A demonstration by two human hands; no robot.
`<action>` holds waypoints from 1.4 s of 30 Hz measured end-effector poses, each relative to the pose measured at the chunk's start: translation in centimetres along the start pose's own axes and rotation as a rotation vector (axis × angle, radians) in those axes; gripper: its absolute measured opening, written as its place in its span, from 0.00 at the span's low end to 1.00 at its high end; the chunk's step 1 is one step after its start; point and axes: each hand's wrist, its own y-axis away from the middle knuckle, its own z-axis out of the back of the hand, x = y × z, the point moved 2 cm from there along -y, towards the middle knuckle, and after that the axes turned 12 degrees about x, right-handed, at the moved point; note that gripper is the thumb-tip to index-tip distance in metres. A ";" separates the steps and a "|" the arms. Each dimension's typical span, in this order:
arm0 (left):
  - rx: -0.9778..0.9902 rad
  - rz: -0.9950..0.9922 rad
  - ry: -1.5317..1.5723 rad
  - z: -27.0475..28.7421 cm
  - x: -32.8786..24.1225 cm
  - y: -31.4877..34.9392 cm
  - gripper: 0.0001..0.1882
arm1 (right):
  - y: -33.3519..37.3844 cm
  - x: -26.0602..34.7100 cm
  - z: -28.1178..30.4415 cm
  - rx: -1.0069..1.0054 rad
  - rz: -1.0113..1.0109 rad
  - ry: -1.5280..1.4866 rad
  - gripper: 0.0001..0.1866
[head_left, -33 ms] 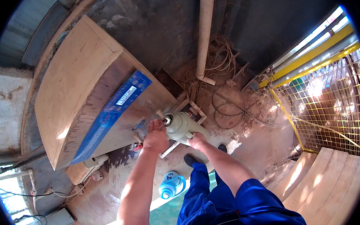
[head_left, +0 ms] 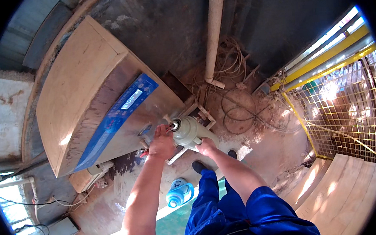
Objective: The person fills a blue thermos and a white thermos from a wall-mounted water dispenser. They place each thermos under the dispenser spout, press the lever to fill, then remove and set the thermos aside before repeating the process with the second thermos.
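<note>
A pale green vacuum flask (head_left: 188, 131) is tilted, with its open mouth right at the metal tap (head_left: 171, 126) on the front of a large dispenser (head_left: 83, 89). My right hand (head_left: 206, 147) is closed round the flask's side handle. Beside the flask's mouth, my left hand (head_left: 162, 141) reaches up to the tap, fingers curled at it; the fingertips are partly hidden. A second tap with a red lever (head_left: 144, 153) sits just left of that hand. The dispenser has a blue control panel (head_left: 119, 117) with a lit display.
A blue plastic bottle (head_left: 179, 194) stands on the floor by my legs. A vertical pipe (head_left: 214, 34) comes down near coiled hoses (head_left: 243, 109). Yellow-framed mesh (head_left: 342, 108) and wooden boards (head_left: 343, 190) lie to the right. A grey box (head_left: 59, 233) is at lower left.
</note>
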 end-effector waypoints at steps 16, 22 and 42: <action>-0.148 -0.079 0.153 0.2 0.8 2.0 0.32 | 0.2 0.5 0.9 0.069 0.013 -0.018 0.26; -0.070 -0.049 0.156 0.6 0.7 2.0 0.33 | 0.0 0.3 0.8 0.066 0.010 0.009 0.26; -0.072 0.078 0.187 -0.7 -1.4 1.9 0.27 | -0.3 -0.2 1.1 0.057 0.075 -0.031 0.25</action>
